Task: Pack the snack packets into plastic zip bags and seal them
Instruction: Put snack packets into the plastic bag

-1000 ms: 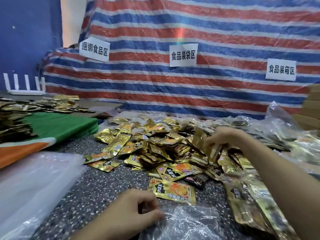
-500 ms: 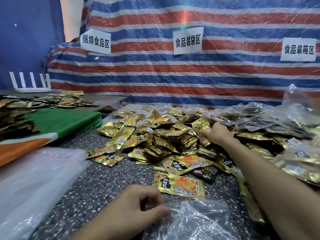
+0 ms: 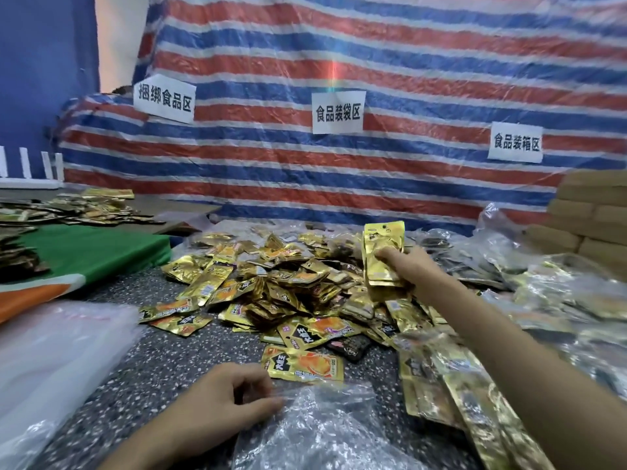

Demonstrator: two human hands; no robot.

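Striped tarp (image 3: 339,184) is hanging behind the table (image 3: 152,361). The right hand (image 3: 405,268) fingers (image 3: 390,255) are pinching a stack of snack packets (image 3: 381,239). The slick foil may be fanning out and slipping, I judge. The stack is standing upright above the pile (image 3: 288,286). Nearer than the pile, the left hand (image 3: 220,398) is pinching the zip bag (image 3: 322,432) mouth.

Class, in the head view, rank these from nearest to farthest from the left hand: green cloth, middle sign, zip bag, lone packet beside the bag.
1. zip bag: held by the left hand, at front.
2. lone packet: just beyond the bag.
3. green cloth: left side, farther back.
4. middle sign: on the tarp, at back.
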